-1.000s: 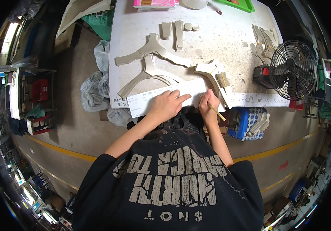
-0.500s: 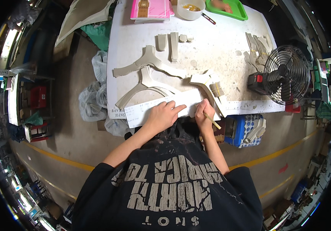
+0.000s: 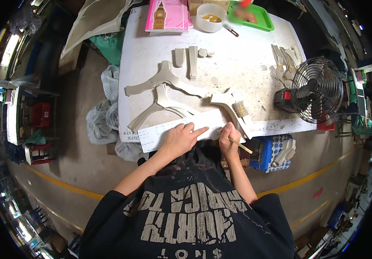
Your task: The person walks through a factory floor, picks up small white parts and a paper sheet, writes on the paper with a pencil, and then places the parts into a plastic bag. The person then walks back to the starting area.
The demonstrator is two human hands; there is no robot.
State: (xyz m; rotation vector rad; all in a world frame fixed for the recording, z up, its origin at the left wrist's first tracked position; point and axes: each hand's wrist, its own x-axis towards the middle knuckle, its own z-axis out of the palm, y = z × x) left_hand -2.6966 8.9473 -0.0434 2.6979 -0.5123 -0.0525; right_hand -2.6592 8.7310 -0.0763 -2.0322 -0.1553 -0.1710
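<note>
A white sheet of paper (image 3: 151, 137) with handwriting lies at the table's near edge. My left hand (image 3: 181, 140) rests on it, fingers loosely spread and the index stretched to the right. At the sheet's right end my right hand (image 3: 228, 141) is closed around a yellowish pen (image 3: 243, 147), whose back end sticks out to the lower right. My fingers hide its tip. Just beyond the paper are curved grey-beige cut pieces (image 3: 165, 77), some stacked. By my right hand sits another stack (image 3: 225, 99), along with a small banded bundle (image 3: 240, 108).
A black caged fan (image 3: 317, 90) stands at the table's right edge, near more banded pieces (image 3: 286, 60). Along the back are pink notebooks (image 3: 168, 15), a bowl of rubber bands (image 3: 211, 18) and a green tray (image 3: 263, 19). A blue crate (image 3: 261, 157) sits below the edge.
The view has shifted a little, so the table things sit lower in it. Both hands keep nearly the same places on the paper. A blurred red shape now shows above the green tray.
</note>
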